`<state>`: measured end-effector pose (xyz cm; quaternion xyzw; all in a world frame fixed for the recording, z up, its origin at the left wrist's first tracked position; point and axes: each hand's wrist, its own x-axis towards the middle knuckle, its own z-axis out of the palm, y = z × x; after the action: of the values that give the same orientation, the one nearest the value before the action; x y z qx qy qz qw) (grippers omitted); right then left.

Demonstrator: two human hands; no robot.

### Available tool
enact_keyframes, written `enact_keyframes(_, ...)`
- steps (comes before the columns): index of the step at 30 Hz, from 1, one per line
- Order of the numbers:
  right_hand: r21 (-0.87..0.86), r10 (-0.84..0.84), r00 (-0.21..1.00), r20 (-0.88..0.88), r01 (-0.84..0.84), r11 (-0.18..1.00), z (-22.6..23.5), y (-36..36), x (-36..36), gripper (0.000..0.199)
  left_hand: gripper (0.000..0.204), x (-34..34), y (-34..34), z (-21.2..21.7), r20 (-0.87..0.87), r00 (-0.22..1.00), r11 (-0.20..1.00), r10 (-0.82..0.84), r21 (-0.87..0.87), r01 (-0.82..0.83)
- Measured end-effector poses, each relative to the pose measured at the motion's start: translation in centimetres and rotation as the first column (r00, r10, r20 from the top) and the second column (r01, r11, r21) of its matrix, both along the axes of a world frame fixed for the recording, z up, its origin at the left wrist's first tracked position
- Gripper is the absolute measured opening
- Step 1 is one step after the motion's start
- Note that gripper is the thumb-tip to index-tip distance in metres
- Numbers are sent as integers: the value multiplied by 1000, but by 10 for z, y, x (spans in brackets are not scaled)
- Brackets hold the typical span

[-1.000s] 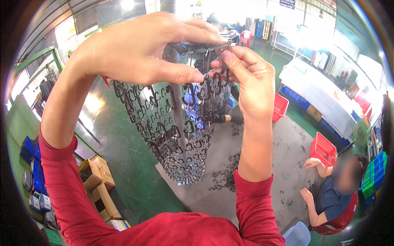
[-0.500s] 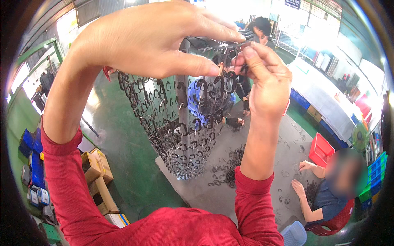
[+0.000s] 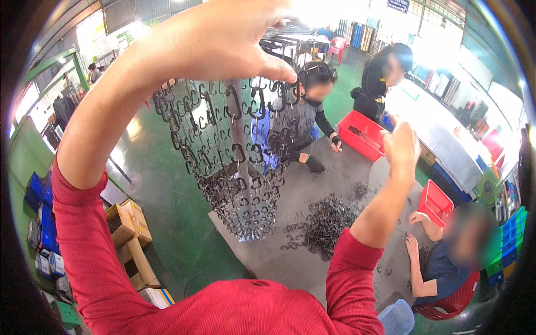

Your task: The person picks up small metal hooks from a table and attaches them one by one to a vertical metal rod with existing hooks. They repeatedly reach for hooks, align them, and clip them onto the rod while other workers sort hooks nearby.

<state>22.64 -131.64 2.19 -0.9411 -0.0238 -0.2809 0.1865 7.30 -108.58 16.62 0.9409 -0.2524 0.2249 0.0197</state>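
My right hand (image 3: pixel 402 146) has moved away from the one tall rack (image 3: pixel 239 152) of black C-shaped hooks, out to its right; it is blurred, fingers part-curled, and I cannot tell whether it holds anything. My left hand (image 3: pixel 223 42) arches wide before the rack's top, thumb spread. Beyond are one large heap (image 3: pixel 329 223) on the bench (image 3: pixel 290 268) and two red trays (image 3: pixel 436 202).

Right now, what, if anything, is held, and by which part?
Cannot tell: left hand is near the top of the hook rack; right hand is blurred.
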Motion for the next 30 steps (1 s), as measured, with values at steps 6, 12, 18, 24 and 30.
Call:
enact_keyframes(6,554,714,448,539,-826,100,34,74,-30,21,47,5,-1,-1,-6,1000,1000,13,-6,-13)
enact_keyframes(12,611,743,334,580,-781,-126,46,100,-47,19,49,10,17,3,50,980,945,-194,276,173)
enact_keyframes(18,674,760,344,551,-721,-163,45,101,-45,14,50,9,18,2,21,987,957,-158,249,147)
enact_keyframes(24,606,642,376,668,-776,-176,42,104,-45,12,48,12,18,0,39,982,951,-187,259,171)
enact_keyframes(30,597,603,388,697,-780,-188,38,96,-46,12,46,7,10,-2,74,983,940,-170,313,139)
